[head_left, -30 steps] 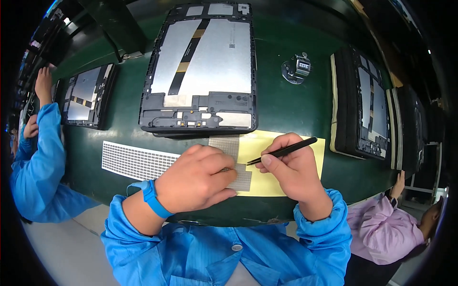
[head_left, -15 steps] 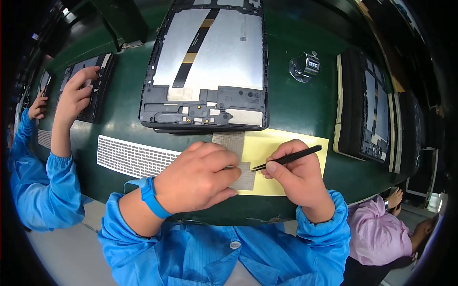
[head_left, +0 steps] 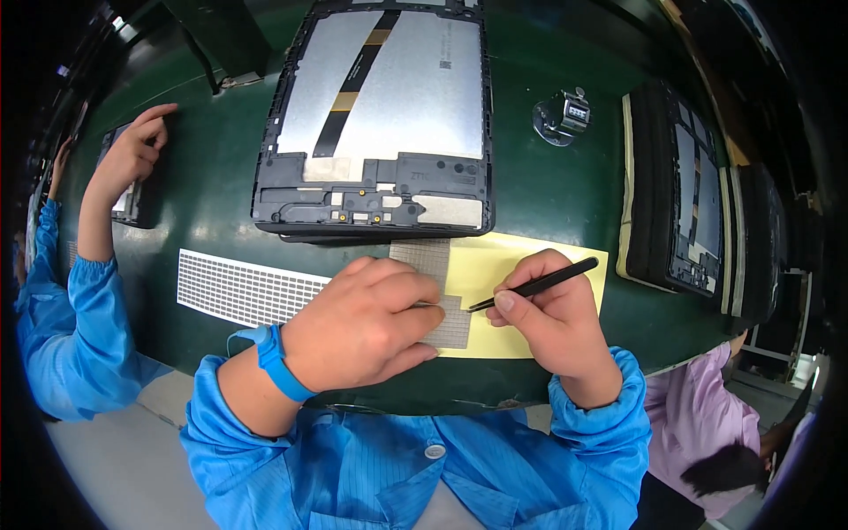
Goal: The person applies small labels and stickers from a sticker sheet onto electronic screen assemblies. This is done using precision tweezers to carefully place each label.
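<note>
My right hand pinches slim black tweezers between thumb and fingers. Their tips touch the right edge of a grey gridded sheet, which lies on a yellow backing sheet. My left hand is closed, fingers bent, its fingertips on the grey sheet's left part; what lies under them is hidden. Partly beneath my left hand, a white sheet with rows of small dark rectangles extends to the left. Just beyond the sheets lies an opened tablet-like device, with a silver panel and black frame.
A small metal tally counter stands right of the device. More devices with foam layers are stacked at the far right. To the left, a co-worker's hand is over another device. A person in pink sits at right.
The view has shifted slightly; my hands and the tweezers hold nearly the same pose over the grey sheet. At left, the co-worker's hand and device have moved left.
</note>
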Tool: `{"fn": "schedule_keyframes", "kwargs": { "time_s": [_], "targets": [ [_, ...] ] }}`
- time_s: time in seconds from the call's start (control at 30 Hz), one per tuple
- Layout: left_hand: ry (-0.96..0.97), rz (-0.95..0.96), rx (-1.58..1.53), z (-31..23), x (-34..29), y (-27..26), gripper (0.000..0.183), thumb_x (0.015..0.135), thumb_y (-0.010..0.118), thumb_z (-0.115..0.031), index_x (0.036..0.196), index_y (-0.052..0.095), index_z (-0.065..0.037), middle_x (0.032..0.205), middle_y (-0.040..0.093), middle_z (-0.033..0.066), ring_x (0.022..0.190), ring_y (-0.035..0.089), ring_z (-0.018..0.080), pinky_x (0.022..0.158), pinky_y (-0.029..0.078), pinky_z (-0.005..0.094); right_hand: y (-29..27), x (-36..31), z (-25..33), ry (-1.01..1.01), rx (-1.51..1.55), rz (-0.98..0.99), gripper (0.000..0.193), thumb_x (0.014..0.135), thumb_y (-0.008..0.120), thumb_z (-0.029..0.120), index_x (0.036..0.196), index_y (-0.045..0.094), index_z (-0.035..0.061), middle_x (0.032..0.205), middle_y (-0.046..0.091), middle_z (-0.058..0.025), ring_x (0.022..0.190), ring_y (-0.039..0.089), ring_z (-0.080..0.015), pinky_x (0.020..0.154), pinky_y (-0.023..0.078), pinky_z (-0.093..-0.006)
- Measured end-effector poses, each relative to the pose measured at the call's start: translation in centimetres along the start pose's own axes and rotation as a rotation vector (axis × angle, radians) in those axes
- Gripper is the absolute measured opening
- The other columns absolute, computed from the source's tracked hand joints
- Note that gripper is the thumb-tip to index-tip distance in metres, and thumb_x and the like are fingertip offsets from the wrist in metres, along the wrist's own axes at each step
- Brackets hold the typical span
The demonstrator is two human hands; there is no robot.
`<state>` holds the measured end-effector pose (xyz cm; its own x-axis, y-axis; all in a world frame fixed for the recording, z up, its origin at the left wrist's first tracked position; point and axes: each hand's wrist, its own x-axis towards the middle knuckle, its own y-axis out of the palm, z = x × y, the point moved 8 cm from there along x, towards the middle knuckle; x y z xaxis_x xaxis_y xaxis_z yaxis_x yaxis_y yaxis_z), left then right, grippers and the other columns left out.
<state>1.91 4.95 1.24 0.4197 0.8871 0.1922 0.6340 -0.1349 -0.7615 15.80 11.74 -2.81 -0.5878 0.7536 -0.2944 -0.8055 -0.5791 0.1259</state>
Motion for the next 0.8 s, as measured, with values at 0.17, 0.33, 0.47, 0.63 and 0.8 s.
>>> {"fn": "schedule_keyframes", "kwargs": {
  "time_s": [0.17, 0.33, 0.47, 0.63, 0.8],
  "targets": [
    [0.003, 0.003, 0.003, -0.1, 0.0, 0.1, 0.036, 0.063, 0.077, -0.02, 0.094, 0.064, -0.007, 0.099, 0.058, 0.0069, 0.093, 0.054, 0.0259, 0.08, 0.043, 0.0377, 0.2, 0.1, 0.0, -0.002, -0.01, 0.058, 0.015, 0.086, 0.061, 0.003, 0.095, 0.049, 0.0001, 0.08, 0.059, -0.006, 0.076, 0.06, -0.0097, 0.064, 0.047, -0.0218],
    [0.011, 0.003, 0.003, 0.1, 0.2, 0.0, 0.037, 0.063, 0.077, -0.02, 0.095, 0.064, -0.007, 0.099, 0.058, 0.0063, 0.093, 0.054, 0.0257, 0.079, 0.043, 0.0373, 0.1, 0.3, 0.1, 0.016, -0.029, 0.05, 0.015, 0.085, 0.061, 0.002, 0.094, 0.049, -0.0001, 0.08, 0.059, -0.0064, 0.076, 0.06, -0.0105, 0.066, 0.049, -0.0228],
    [0.01, -0.007, 0.005, 0.2, 0.0, -0.3, 0.036, 0.063, 0.077, -0.02, 0.094, 0.064, -0.008, 0.1, 0.057, 0.0063, 0.093, 0.054, 0.0258, 0.079, 0.042, 0.0373, -0.1, 0.5, 0.2, 0.031, 0.036, 0.013, 0.014, 0.085, 0.06, 0.0, 0.093, 0.048, -0.0007, 0.081, 0.059, -0.0075, 0.076, 0.064, -0.0141, 0.068, 0.053, -0.0248],
    [0.123, -0.047, 0.049, -1.1, -0.5, -1.3, 0.029, 0.063, 0.077, -0.019, 0.084, 0.062, -0.006, 0.091, 0.059, 0.0062, 0.084, 0.057, 0.0268, 0.071, 0.044, 0.0355, -0.8, 0.3, 0.4, 0.023, 0.147, -0.03, 0.015, 0.084, 0.06, -0.002, 0.092, 0.048, -0.0001, 0.082, 0.059, -0.0089, 0.074, 0.066, -0.0174, 0.066, 0.055, -0.0262],
    [0.133, -0.574, 0.245, -2.0, -3.0, -8.9, 0.024, 0.06, 0.074, -0.003, 0.079, 0.059, -0.004, 0.086, 0.06, 0.0101, 0.081, 0.057, 0.0306, 0.073, 0.045, 0.0432, 0.7, -0.1, 6.8, -0.285, 0.175, -0.016, 0.016, 0.083, 0.057, -0.005, 0.093, 0.046, 0.0006, 0.081, 0.059, -0.0115, 0.07, 0.064, -0.017, 0.062, 0.054, -0.0264]
  ]
}}
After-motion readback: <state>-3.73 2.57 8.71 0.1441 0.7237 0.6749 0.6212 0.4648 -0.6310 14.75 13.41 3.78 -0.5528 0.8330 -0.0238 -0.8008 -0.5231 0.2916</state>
